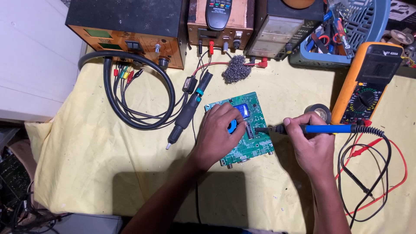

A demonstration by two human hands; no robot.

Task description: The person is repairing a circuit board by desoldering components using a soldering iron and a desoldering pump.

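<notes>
A green circuit board (255, 145) lies on the yellow cloth (86, 164) in the middle of the bench. My left hand (219, 132) rests flat on the board's left part, fingers over a blue round part (232, 126). My right hand (310, 141) grips a soldering iron (329, 128) with a blue handle; its tip touches the board near a dark component. The iron's black cable loops off to the right.
A hot-air handpiece (188, 110) and a black hose coil (130, 91) lie left of the board. Orange power supplies (130, 30) stand at the back with a remote control (218, 13). A steel-wool ball (236, 68), tape roll (318, 112), orange multimeter (368, 82) with red and black leads, and blue basket (359, 26) sit right.
</notes>
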